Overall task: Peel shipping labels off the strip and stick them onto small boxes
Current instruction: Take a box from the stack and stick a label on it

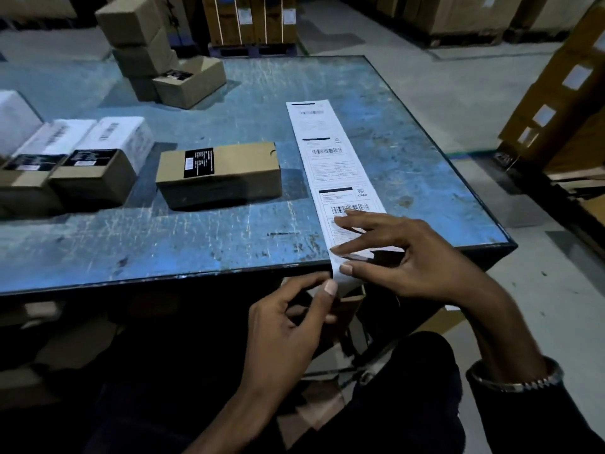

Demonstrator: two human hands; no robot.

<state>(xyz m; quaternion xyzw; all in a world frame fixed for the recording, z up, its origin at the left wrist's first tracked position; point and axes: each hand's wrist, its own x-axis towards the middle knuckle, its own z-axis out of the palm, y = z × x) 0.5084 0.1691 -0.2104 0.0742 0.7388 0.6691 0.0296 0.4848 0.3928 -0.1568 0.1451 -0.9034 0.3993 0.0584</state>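
Observation:
A white label strip [330,158] with three printed labels lies on the blue table [229,119], its near end hanging over the front edge. My left hand [288,326] pinches that hanging end between thumb and forefinger, below the table edge. My right hand [409,253] lies over the nearest label, fingers spread straight on it and the thumb at the strip's edge. A small brown box [226,173] with a black sticker stands just left of the strip.
Two more brown boxes [82,178] and white boxes [98,136] sit at the left. A stack of cartons [154,50] stands at the table's back. Tall cartons [563,103] rise on the floor at the right. Cardboard lies under the table.

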